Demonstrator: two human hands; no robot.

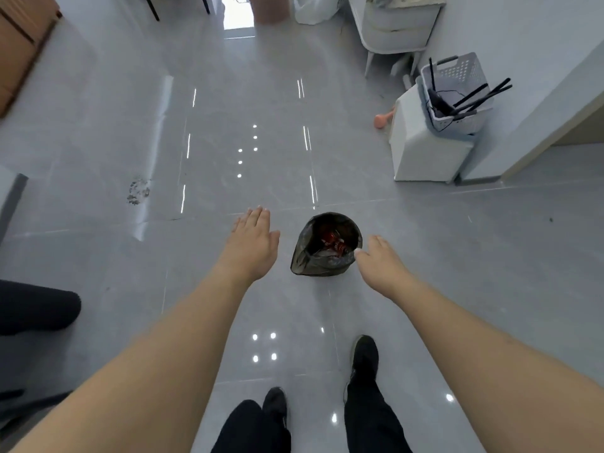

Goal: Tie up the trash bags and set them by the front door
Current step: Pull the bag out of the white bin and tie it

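A small bin lined with a dark trash bag [313, 261] stands on the grey tiled floor in front of me, its mouth wide and red rubbish showing inside. My left hand [253, 238] hovers to the left of the bag, flat with fingers spread, holding nothing. My right hand [379, 256] is at the bag's right rim, thumb touching or nearly touching the plastic edge; I cannot tell if it grips it. A white tied-looking bag [315, 9] sits far ahead near a bright doorway [238, 11].
A white box [421, 152] carrying a grey basket [457, 93] of black rods stands at the right by the wall. A white cabinet [392, 31] is farther back. A brown cupboard [23, 44] is at the left. My feet [364, 358] are below.
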